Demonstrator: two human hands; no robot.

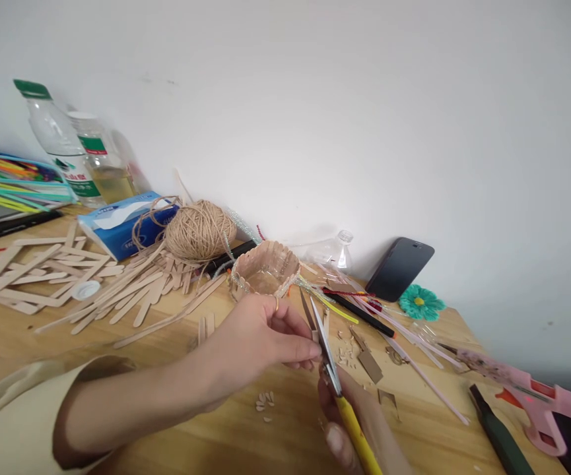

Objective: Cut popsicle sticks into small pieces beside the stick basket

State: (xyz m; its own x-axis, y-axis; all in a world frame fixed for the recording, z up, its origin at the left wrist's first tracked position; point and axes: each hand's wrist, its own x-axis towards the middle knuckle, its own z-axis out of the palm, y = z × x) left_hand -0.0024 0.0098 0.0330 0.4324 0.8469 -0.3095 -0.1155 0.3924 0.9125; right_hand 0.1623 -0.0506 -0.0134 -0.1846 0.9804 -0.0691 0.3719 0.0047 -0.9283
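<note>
My right hand [342,422] grips a pair of scissors [329,353] with yellow handles, its blades slightly apart and pointing away from me. Closed in a pinch, my left hand [270,333] holds a small piece of wooden stick [315,336] right at the blades; most of it is hidden by the fingers. Just beyond my left hand stands a small basket [265,264] with a scalloped pale wooden wall. Small pale cut chips [265,400] lie on the table below my hands, and more wooden scraps [347,349] are scattered to the right.
Loose craft sticks [131,293] spread across the left, beside a twine ball [200,231] and a blue tissue pack [129,227]. Bottles [60,138] stand against the wall. On the right are a phone [401,269], a teal flower [420,302] and a pink glue gun [523,389].
</note>
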